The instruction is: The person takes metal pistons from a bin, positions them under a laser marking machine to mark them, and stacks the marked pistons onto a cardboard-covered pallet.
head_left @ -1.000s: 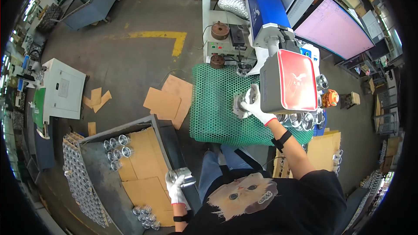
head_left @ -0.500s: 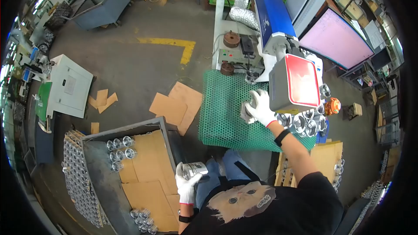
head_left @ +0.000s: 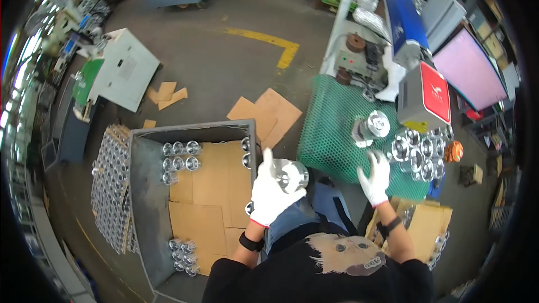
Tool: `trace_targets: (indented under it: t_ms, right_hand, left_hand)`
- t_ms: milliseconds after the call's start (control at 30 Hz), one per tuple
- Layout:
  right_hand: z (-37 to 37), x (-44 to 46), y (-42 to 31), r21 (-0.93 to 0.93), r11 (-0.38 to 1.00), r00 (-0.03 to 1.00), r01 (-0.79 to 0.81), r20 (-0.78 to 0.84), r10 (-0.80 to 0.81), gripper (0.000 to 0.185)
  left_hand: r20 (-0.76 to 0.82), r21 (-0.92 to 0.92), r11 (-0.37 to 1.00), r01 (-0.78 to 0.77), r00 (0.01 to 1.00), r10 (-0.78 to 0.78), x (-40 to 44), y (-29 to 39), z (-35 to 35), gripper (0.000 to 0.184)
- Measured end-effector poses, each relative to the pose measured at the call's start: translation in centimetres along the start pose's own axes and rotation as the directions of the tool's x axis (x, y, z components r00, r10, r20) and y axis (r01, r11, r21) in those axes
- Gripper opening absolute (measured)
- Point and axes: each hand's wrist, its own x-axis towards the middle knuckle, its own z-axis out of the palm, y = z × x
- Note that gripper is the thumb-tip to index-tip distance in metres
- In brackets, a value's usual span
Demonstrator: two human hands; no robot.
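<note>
Right hand (head_left: 377,179) drawn off far cylinder (head_left: 375,125) | fingers spread | left hand (head_left: 270,195) fingers gripping near cylinder (head_left: 293,175)

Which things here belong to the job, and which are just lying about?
Likely the job:
- metal part in the left hand
- more parts on the green mat
- grey bin

Probably just lying about:
- floor cardboard
- orange object
</note>
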Motion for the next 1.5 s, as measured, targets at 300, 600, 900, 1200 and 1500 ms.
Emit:
trace_targets:
  t_ms: [300, 600, 900, 1200, 1500]
  right_hand:
    - [0.8, -1.6, -1.3, 0.410, 0.845, 0.902, -0.344, 0.394, 0.176, 0.030]
    - [0.3, -3.0, -5.0, 0.558, 0.103, 0.558, -0.823, 0.829, -0.036, 0.043]
    - [0.6, 1.3, -9.5, 0.217, -0.346, 0.341, -0.913, 0.871, -0.353, 0.039]
    - [8.5, 15.3, -6.0, 0.008, 0.949, 0.788, 0.314, 0.555, -0.266, 0.032]
    - [13.0, 20.8, -0.7, -0.366, 0.924, 0.964, 0.113, 0.264, -0.014, 0.026]
  left_hand:
    - [-0.061, -0.034, 0.992, -0.119, 0.991, 0.116, 0.0, 3.1, -1.7, 0.131]
    - [-0.026, -0.168, 0.953, -0.252, 0.968, 0.251, -0.7, 2.8, -1.0, 0.129]
    - [0.168, -0.254, 0.967, -0.005, 0.985, 0.049, -4.4, -2.0, 4.3, 0.124]
    - [0.030, 0.106, 0.986, 0.128, 0.991, -0.131, -5.0, -5.5, 3.9, 0.103]
    - [0.078, 0.213, 0.945, 0.250, 0.959, -0.272, -1.9, -4.4, 6.5, 0.097]
